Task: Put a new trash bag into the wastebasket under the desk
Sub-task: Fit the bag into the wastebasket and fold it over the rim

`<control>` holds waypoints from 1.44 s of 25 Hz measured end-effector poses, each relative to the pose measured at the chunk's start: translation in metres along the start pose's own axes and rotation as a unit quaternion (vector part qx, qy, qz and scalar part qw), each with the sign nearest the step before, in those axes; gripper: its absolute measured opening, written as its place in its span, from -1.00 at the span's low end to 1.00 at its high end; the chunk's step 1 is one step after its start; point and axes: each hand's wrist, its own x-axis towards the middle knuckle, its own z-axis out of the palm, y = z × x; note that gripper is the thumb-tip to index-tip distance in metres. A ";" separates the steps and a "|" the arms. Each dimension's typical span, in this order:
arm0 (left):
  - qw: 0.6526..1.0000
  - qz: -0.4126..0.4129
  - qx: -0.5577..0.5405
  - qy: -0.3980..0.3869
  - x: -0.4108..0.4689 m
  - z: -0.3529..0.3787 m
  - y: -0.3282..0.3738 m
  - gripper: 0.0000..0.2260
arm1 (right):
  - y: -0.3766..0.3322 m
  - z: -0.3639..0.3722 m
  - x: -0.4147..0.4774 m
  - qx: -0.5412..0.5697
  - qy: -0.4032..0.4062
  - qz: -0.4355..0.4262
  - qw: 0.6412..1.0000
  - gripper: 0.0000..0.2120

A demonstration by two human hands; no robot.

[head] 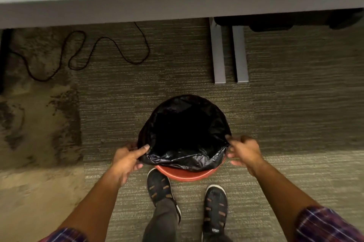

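A black trash bag [183, 129] lies open over a round red wastebasket [185, 175] on the carpet in front of the desk. The bag covers most of the rim; only the near red edge shows below it. My left hand [127, 160] pinches the bag's edge at the left side of the rim. On the right side my right hand [243, 151] grips the bag's edge with thumb and fingers. The inside of the bag is dark and I cannot see its bottom.
The grey desk edge [177, 5] runs across the top. Two grey desk feet [228, 54] lie on the carpet behind the basket. A black cable [78, 52] snakes over the floor at the left. My two shoes [215, 206] stand just behind the basket.
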 end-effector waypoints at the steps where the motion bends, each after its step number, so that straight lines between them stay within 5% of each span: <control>1: 1.000 -0.010 0.013 0.005 -0.003 0.002 -0.006 -0.67 | 0.001 0.003 -0.002 -0.012 0.011 -0.013 1.000 -0.68; 6: 0.993 -0.097 -0.056 0.033 -0.018 0.012 -0.027 -0.75 | 0.015 -0.001 -0.002 0.134 0.024 0.025 0.990 -0.94; 13: 0.955 -0.157 -0.253 0.002 -0.040 0.026 -0.048 -0.78 | 0.023 0.007 0.002 0.325 0.004 0.129 0.937 -0.72; 23: 0.963 -0.077 -0.256 -0.029 -0.046 0.046 -0.071 -0.75 | 0.060 0.027 -0.013 0.410 -0.150 0.084 0.896 -0.58; 26: 0.971 -0.067 -0.227 -0.047 -0.048 0.042 -0.086 -0.81 | 0.078 0.017 -0.020 0.371 -0.190 0.063 0.907 -0.60; 30: 0.980 -0.060 -0.185 -0.046 -0.049 0.038 -0.092 -0.79 | 0.094 0.018 -0.029 0.208 -0.147 0.093 0.963 -0.73; 36: 0.993 -0.055 -0.050 0.094 -0.032 0.047 -0.078 -0.87 | 0.079 0.041 -0.019 0.110 -0.020 0.071 0.991 -0.69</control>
